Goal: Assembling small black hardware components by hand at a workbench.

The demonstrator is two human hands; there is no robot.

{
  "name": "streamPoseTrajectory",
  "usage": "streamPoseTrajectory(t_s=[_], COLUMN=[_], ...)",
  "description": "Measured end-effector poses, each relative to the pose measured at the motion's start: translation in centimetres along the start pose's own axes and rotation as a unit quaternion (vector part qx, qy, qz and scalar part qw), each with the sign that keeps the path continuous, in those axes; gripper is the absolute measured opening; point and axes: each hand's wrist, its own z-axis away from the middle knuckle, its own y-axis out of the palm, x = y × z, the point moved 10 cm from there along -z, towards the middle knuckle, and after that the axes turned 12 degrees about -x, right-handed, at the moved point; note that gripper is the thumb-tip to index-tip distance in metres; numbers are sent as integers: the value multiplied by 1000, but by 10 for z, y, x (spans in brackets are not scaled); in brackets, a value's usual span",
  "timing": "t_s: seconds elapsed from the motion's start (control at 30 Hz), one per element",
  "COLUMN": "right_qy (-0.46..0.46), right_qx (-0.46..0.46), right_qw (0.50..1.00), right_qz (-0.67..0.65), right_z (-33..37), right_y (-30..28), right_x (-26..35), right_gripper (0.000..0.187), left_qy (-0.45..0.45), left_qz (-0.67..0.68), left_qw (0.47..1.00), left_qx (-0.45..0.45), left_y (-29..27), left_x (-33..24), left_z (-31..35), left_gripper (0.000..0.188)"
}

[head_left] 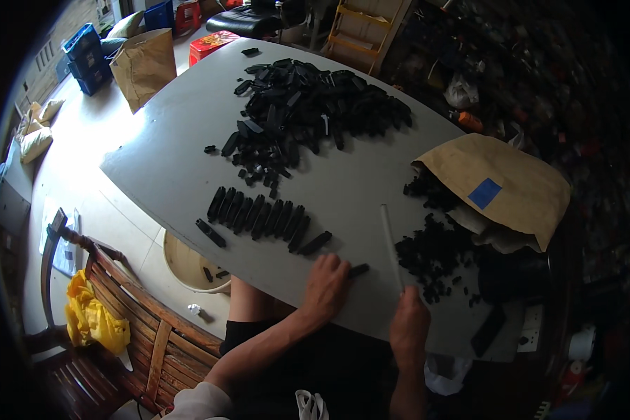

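Observation:
My left hand [327,285] is closed at the near edge of the table, around a small black elongated plastic part [359,270] whose end sticks out to the right of the fingers. In my right hand [409,320] is the lower end of a long, thin, pale stick [389,241], which points away from me over the tabletop. Just beyond my left hand lies a single black plastic piece [316,243]. A neat slanted row of similar black pieces [257,215] sits to its left, with one more piece [211,233] apart at the row's near left.
A large heap of black parts [308,98] covers the table's far side. Small black bits [434,252] lie at right beside a tipped brown paper bag [500,182]. A wooden chair [157,350] and a pale bin [182,269] stand left of the table [168,154].

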Motion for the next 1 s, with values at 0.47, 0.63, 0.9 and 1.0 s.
streamPoseTrajectory(t_s=[0.47, 0.63, 0.9, 1.0], right_qy=[-69, -57, -79, -60], right_qx=[71, 79, 79, 89], right_qw=[995, 995, 994, 994], right_qz=[-22, -13, -16, -8], right_z=[8, 8, 12, 12], right_y=[31, 30, 34, 35], right_x=[31, 27, 26, 24], right_gripper=[12, 12, 13, 13], left_qy=[56, 78, 63, 15], left_qz=[-224, -165, -111, -68], left_qw=[967, 977, 986, 994], left_qx=[-104, -109, -103, -85], left_y=[-50, -53, -52, -50], left_x=[17, 9, 17, 28], left_z=[-21, -15, -10, -11], left_gripper=[19, 17, 22, 25])
